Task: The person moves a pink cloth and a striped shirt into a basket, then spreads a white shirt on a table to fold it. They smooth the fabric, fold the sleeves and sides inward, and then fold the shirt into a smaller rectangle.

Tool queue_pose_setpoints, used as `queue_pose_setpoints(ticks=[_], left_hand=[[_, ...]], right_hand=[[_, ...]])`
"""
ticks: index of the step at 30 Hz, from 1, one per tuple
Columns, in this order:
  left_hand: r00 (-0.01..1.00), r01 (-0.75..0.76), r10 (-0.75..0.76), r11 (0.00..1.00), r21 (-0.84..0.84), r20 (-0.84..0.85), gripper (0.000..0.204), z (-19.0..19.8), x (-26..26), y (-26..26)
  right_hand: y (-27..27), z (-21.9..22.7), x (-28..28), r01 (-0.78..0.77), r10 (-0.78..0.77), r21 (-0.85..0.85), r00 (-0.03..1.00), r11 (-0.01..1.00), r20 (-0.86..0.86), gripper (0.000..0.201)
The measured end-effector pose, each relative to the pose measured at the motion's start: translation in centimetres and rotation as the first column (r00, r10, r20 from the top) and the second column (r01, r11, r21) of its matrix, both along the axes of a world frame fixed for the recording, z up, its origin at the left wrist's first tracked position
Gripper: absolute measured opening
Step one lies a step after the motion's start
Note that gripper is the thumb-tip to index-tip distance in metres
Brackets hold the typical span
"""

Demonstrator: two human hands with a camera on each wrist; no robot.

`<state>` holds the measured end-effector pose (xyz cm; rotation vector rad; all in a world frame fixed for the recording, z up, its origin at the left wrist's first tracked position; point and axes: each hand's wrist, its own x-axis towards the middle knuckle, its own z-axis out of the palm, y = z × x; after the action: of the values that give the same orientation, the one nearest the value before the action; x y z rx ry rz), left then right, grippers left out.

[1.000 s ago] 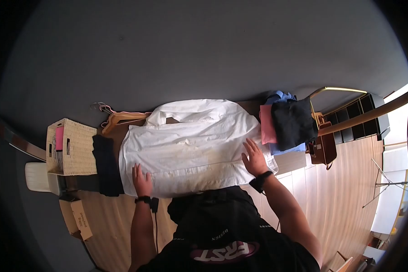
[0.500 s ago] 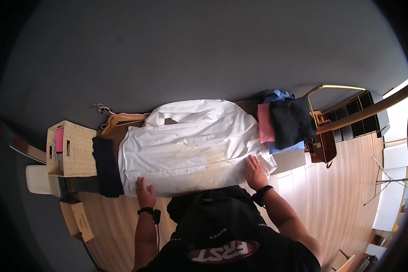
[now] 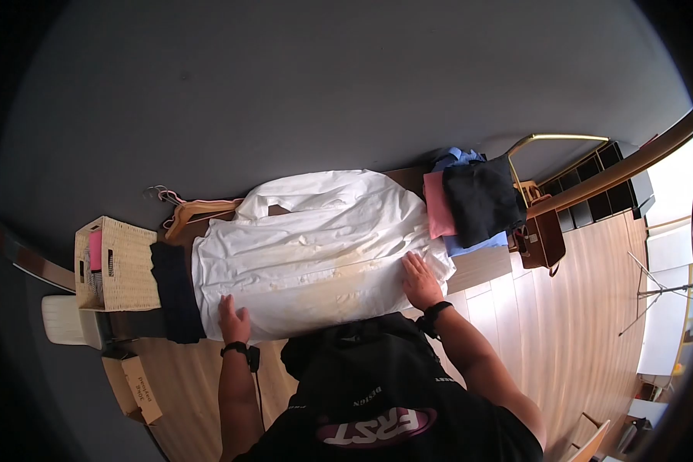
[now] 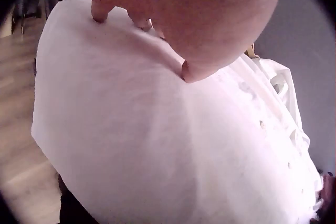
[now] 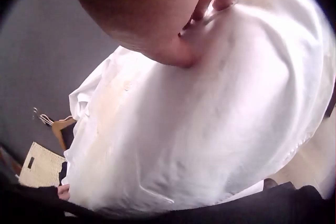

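A white shirt (image 3: 316,254) with yellowish stains lies spread across the table, its buttoned front running lengthwise. My left hand (image 3: 234,320) rests on its near left part; in the left wrist view the fingertips and thumb of that hand (image 4: 184,19) touch the cloth. On the near right part lies my right hand (image 3: 422,283), fingers extended; the right wrist view shows this hand (image 5: 152,19) with its thumb and fingertips against the shirt (image 5: 210,113). Neither hand visibly grips the fabric.
Left of the shirt are dark folded cloth (image 3: 179,292), a woven basket (image 3: 131,266) and wooden hangers (image 3: 200,209). At right lie black (image 3: 481,202), pink (image 3: 439,204) and blue garments, with a brown bag (image 3: 543,240) beyond. A cardboard box (image 3: 135,385) stands on the floor.
Both hands have come down nearer the shirt's front edge since the earliest frame, the right hand also shifting slightly left. The whole head view has drifted a little.
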<state>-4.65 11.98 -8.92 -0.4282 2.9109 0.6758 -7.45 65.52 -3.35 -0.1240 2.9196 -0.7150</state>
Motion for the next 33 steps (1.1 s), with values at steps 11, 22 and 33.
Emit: queue_pose_setpoints(ticks=[11, 22, 33], left_hand=[[0.988, -0.132, 0.132, 0.991, -0.006, 0.078, 0.06, 0.2, 0.5, -0.9], [0.955, -0.274, 0.268, 0.961, 0.036, 0.125, 0.061, -2.3, 0.1, -1.2], [0.95, -0.292, 0.288, 0.956, 0.021, 0.124, 0.061, -2.5, 0.3, -1.2]], right_hand=[[-0.1, -0.2, 0.5, -0.106, 0.108, -0.058, 0.994, 0.993, 0.028, 0.063], [-1.5, -0.5, 0.6, -0.016, 0.017, -0.068, 1.0, 0.998, 0.011, 0.064], [-1.5, -0.3, 0.6, 0.0, 0.002, -0.076, 0.999, 0.997, 0.032, 0.065]])
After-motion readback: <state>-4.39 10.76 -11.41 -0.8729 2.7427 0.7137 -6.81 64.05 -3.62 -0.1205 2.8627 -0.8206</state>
